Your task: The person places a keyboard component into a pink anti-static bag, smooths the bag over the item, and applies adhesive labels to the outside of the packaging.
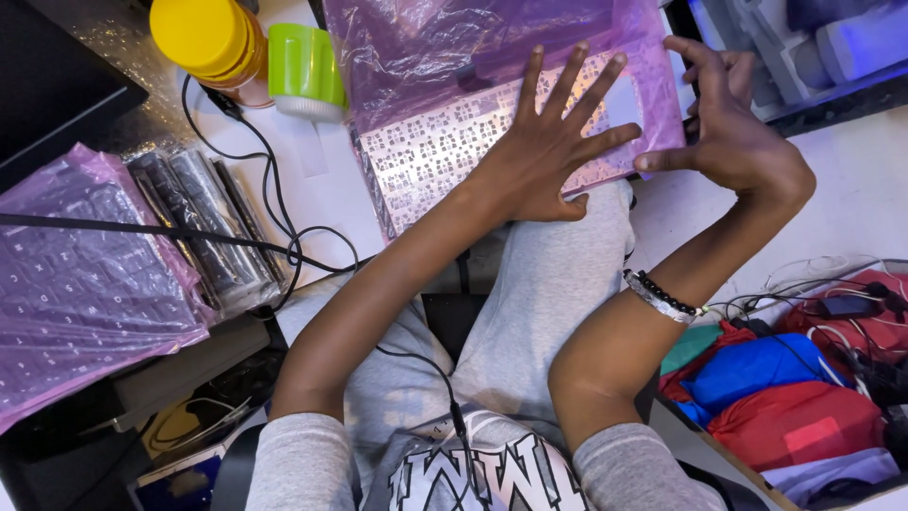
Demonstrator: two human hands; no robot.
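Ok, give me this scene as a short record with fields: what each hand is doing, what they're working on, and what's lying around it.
left hand: flat, fingers spread, pressing on the keyboard in a pink bag
right hand: at the bag's right edge, fingers pinching it
keyboard: lies on the white table, its near edge over the person's lap
right wrist: beaded bracelet
upper left: yellow-capped jar beside a green tape roll
far left: second pink-bagged keyboard, black cable
lower right: red and blue cloth bags
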